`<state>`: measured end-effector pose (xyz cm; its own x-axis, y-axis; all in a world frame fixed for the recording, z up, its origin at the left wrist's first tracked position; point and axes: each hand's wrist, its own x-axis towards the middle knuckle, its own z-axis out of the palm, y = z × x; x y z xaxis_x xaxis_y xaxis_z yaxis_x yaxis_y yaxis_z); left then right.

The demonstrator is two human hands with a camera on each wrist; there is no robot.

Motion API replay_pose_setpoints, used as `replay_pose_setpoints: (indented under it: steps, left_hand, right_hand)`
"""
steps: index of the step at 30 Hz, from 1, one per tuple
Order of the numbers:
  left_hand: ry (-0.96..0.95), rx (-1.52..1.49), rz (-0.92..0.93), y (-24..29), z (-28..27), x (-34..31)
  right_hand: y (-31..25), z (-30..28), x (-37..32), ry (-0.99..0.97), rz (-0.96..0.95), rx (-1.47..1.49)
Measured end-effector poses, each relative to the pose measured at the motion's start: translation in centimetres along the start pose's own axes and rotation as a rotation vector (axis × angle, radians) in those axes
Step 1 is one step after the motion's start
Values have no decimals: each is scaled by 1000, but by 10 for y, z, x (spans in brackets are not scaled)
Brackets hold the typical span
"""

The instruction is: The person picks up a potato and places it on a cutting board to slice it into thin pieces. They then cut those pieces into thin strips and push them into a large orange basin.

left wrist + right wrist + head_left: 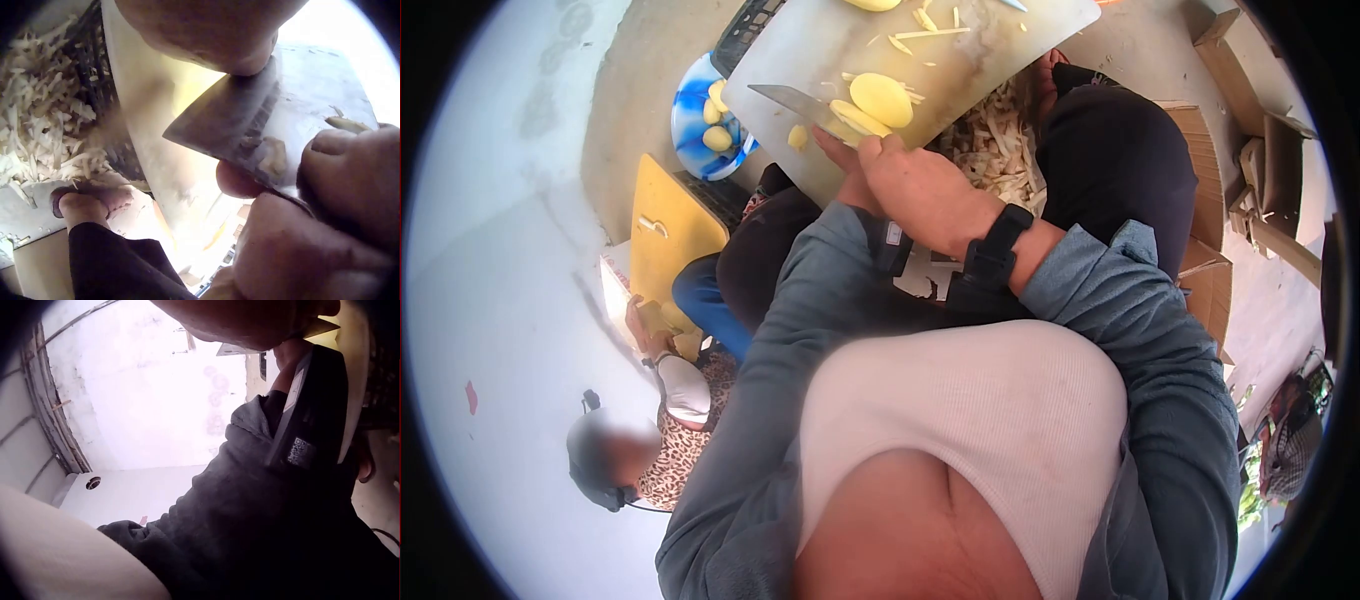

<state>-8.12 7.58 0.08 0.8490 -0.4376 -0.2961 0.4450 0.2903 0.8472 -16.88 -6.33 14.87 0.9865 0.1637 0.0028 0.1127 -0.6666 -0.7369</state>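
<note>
A knife [795,100] is held slantwise over the near edge of the cutting board, its blade pointing up and left in the head view. My right hand [930,190], with a black strap at its wrist, is curled at the near end of the knife. Partly hidden under it, my left hand [840,155] lies against the blade; I cannot tell whether its fingers grip it. Beside the blade are yellow potato slices [882,100]. In the left wrist view, fingertips lie on both faces of the blade [219,115], which carries a small pale scrap [274,156].
More slices and thin strips lie across the cutting board [1010,50]. A blue-and-white basin [690,120] of peeled potatoes stands left. Pale peelings [1000,150] fill a dark crate between my legs. A cardboard box [1200,190] is at right; another person [665,440] sits at left.
</note>
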Motion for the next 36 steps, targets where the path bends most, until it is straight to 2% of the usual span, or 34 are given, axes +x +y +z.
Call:
replay_pose_setpoints:
  steps: [6,9,13,19,23,26,29,30,32,36]
  left_hand:
    - [-287,387,-139,-7,-31,-28]
    - [-327,447,-142,-10,-38,-29]
    - [-161,402,-27,-15,-35,-17]
    - [246,365,239,-22,-28,15]
    - [446,402,336,-29,-31,26]
    - [548,392,385,-42,-52,43]
    - [612,352,442,-67,-98,70]
    - [612,351,443,-52,-75,60]
    - [803,797,346,-5,1,28]
    - [805,672,361,-4,6,28]
  right_hand:
    - [1,3,6,-30,32,-48]
    - [4,7,9,-2,22,-18]
    - [4,10,12,-9,25,-33]
    - [9,17,20,-11,40,-57]
    - [14,26,26,-13,46,-79]
    - [18,30,30,-6,47,-87]
    - [27,38,39,-35,83,-107]
    - [31,42,42,-62,111,-116]
    - [39,50,44,-48,98,-110]
    - [43,52,46,-12,56,-164]
